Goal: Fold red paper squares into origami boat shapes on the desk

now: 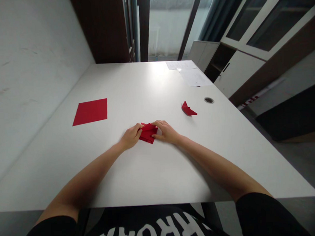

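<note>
Folded red paper [148,133] pinched between left hand [131,136] and right hand [165,131]; flat red sheet [90,111] left, small folded piece [188,109] right.

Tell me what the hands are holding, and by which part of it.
Both hands hold the folded red paper. The left hand grips its left side with the fingers, and the right hand holds its upper right corner with the fingers.

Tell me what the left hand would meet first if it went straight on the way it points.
The folded red paper, which the left hand seems to touch at its fingertips.
</note>
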A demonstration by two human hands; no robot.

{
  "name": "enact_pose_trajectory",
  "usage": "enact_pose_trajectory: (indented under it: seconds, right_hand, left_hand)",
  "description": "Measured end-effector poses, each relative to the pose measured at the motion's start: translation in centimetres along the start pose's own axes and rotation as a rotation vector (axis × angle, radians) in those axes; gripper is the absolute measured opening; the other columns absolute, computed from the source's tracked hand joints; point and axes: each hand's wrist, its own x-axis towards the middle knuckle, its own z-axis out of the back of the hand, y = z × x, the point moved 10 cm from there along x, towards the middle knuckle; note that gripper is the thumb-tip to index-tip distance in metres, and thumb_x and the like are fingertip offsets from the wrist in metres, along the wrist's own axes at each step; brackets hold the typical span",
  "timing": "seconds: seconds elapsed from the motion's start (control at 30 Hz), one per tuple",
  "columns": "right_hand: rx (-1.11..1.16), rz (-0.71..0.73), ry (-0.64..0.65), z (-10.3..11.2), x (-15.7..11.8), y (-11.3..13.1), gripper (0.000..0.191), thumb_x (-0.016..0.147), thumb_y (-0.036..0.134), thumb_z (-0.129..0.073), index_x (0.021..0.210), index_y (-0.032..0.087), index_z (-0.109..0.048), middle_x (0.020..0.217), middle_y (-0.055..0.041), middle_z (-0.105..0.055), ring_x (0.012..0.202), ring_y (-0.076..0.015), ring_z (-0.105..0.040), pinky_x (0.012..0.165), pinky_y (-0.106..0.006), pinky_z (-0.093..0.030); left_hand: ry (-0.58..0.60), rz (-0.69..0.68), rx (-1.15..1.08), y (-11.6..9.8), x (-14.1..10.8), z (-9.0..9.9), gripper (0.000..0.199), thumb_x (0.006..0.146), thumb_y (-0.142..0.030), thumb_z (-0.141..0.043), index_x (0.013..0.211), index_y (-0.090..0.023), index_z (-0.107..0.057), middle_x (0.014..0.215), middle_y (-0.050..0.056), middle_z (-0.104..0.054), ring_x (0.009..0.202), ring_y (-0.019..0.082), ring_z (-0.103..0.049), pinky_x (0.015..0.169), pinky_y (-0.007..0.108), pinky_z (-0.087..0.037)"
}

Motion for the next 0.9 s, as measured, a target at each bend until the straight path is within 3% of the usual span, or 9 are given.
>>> enact_pose_trajectory:
  seconds: [0.1,0.3,0.53,0.63,0.77,0.9]
  right_hand:
    - [0.001,-0.001,0.019,-0.5,0.2,0.0,0.035,0.091,0.043,-0.068,0.117,0.021,-0.06,0.102,-0.0088,-0.069,0.096,-0.0262,-0.062,0.094,-0.044,-0.046]
    - [0.026,-0.039,-0.008,-0.6,0.1,0.8,0.067,0.083,0.041,-0.076,0.139,0.023,-0.046,0.129,-0.0132,-0.061,0.115,-0.0293,-0.058,0.101,-0.046,-0.044]
    - [-0.06,-0.145,-0.142,-1.1,0.7,2.0,0.066,0.081,0.05,-0.077,0.134,0.021,-0.048,0.127,-0.0149,-0.06,0.115,-0.0306,-0.057,0.102,-0.048,-0.043]
    - [-0.047,-0.113,-0.101,-1.4,0.7,2.2,0.062,0.085,0.047,-0.074,0.136,0.023,-0.048,0.127,-0.0143,-0.061,0.117,-0.0309,-0.057,0.104,-0.05,-0.043]
    - [0.015,0.006,0.001,-1.0,-0.2,2.3,0.083,0.083,0.049,-0.077,0.151,0.025,-0.036,0.139,-0.015,-0.056,0.129,-0.0324,-0.052,0.11,-0.052,-0.041]
    - [0.01,0.018,0.015,-0.5,-1.1,1.7,0.096,0.085,0.051,-0.074,0.161,0.026,-0.022,0.148,-0.0168,-0.05,0.135,-0.034,-0.049,0.113,-0.055,-0.039]
  left_hand:
    - [-0.007,0.005,-0.025,0.0,0.0,0.1,0.014,0.101,-0.027,-0.039,0.105,-0.023,-0.051,0.106,0.006,-0.071,0.09,0.022,-0.066,0.082,0.035,-0.05]
    - [-0.026,0.039,-0.076,0.8,0.1,0.2,0.015,0.102,-0.03,-0.039,0.107,-0.024,-0.052,0.105,0.005,-0.07,0.093,0.021,-0.066,0.085,0.035,-0.049]
    - [-0.02,0.02,-0.09,0.8,0.2,0.0,0.014,0.101,-0.029,-0.04,0.107,-0.024,-0.052,0.1,0.003,-0.068,0.087,0.02,-0.063,0.082,0.033,-0.047]
    - [-0.024,0.015,-0.091,0.9,0.2,0.2,0.013,0.101,-0.028,-0.041,0.105,-0.023,-0.052,0.094,0.002,-0.067,0.083,0.019,-0.061,0.079,0.032,-0.046]
    - [-0.087,0.085,-0.11,1.9,0.3,0.9,0.013,0.101,-0.031,-0.042,0.1,-0.023,-0.052,0.083,-0.001,-0.062,0.074,0.017,-0.058,0.072,0.03,-0.043]
    - [-0.094,0.115,-0.11,2.4,0.3,0.9,0.013,0.1,-0.033,-0.042,0.097,-0.023,-0.051,0.079,-0.002,-0.06,0.07,0.016,-0.056,0.068,0.029,-0.041]
